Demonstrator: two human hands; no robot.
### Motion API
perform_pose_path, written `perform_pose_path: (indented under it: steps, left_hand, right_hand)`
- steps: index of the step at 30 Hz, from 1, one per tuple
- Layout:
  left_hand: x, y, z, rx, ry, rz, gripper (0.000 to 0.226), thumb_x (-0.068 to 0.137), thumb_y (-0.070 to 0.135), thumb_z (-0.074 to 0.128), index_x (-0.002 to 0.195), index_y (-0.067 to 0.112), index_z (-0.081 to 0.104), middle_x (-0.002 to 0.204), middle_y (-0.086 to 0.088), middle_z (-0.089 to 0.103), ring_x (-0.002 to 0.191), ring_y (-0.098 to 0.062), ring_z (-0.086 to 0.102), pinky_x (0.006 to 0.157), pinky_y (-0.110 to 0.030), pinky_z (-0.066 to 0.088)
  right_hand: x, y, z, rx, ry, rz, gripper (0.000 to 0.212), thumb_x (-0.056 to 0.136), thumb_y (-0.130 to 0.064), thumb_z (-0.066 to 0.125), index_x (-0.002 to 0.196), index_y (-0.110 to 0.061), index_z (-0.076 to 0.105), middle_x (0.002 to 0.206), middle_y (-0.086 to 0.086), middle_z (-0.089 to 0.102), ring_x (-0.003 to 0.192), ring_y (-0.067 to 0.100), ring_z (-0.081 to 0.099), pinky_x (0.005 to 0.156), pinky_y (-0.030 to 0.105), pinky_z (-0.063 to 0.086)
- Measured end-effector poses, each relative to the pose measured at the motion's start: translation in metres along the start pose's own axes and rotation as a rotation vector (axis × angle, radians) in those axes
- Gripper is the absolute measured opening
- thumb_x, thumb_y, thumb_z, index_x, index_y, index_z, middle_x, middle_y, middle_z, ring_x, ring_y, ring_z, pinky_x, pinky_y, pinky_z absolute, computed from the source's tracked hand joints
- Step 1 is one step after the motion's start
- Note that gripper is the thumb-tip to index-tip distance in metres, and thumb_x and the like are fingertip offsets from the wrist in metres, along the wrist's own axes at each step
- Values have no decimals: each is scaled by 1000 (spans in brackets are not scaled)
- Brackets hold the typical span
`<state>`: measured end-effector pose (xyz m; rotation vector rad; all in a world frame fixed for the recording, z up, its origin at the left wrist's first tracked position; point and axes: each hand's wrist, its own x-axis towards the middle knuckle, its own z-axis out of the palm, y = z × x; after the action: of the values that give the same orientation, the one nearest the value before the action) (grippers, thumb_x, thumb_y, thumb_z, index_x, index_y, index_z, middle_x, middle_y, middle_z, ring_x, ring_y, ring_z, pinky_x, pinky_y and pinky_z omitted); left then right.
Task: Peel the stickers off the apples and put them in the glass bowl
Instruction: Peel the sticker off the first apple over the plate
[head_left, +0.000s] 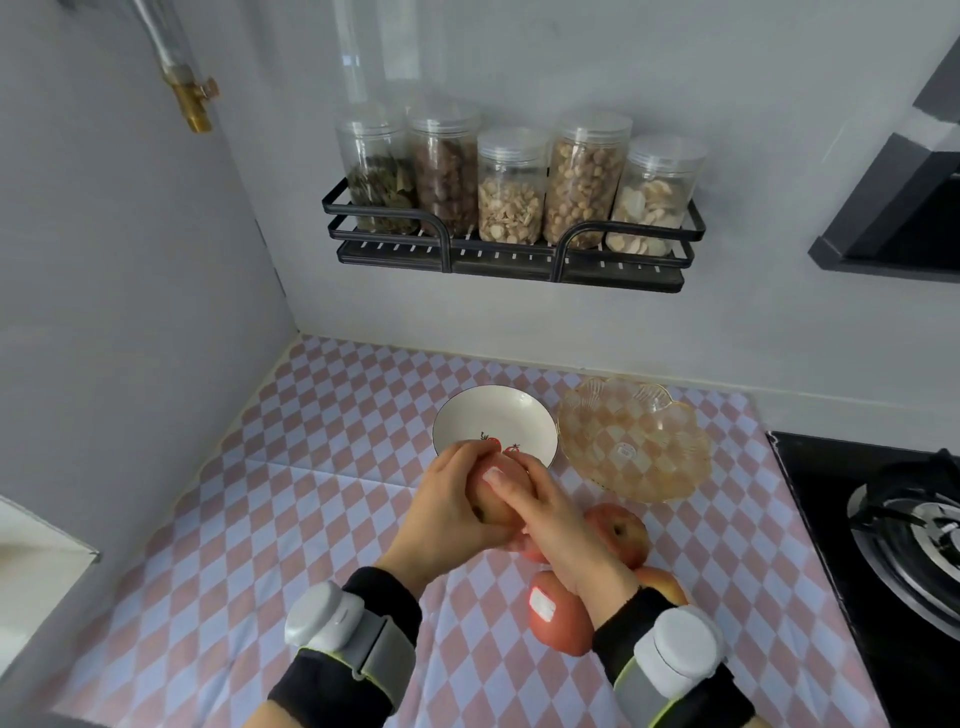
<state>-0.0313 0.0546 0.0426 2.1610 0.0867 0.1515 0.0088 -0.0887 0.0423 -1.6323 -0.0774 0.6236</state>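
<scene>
Apple (496, 493) sat lifted above the checkered cloth (260, 519), cupped in the left hand (441, 512), fingers curled round its left side. Right hand (550, 525) lay over it, fingers pressed to the skin at a pale sticker (492, 474). Glass bowl (635, 446) stood just right of the white bowl (493, 423). Three more apples lay under the right wrist, the nearest one (556, 618) with its label on.

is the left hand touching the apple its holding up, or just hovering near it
Touching. The head view shows the left hand wrapped around the raised apple, fingers pressed against its skin, while the right hand also rests on it.
</scene>
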Motion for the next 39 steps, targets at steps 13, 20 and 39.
perform_pose_path:
  steps: [13, 20, 39]
  left_hand:
    - [22, 4, -6, -1025, -171, -435, 79, 64, 26, 92, 132, 18, 55, 124, -17, 69, 105, -36, 73, 82, -48, 61]
    - [37, 9, -8, -938, -47, -537, 63, 70, 51, 81, 123, 24, 62, 124, -12, 67, 98, -28, 75, 67, -35, 61]
    - [43, 8, -2, -723, -53, -719, 66, 83, 75, 51, 120, 21, 62, 92, -19, 79, 65, -29, 75, 45, -23, 48]
  right_hand:
    - [14, -33, -13, -41, 27, -70, 45, 95, -63, 38, 127, -40, 59, 121, -14, 64, 101, 5, 65, 68, 20, 54]
    - [27, -37, -29, -237, 130, -500, 24, 88, -39, 69, 111, -40, 69, 116, -15, 66, 109, 8, 61, 92, 32, 53]
    - [36, -31, -29, -357, 342, -685, 9, 86, -14, 73, 91, -17, 80, 86, -4, 76, 84, 10, 69, 72, 32, 57]
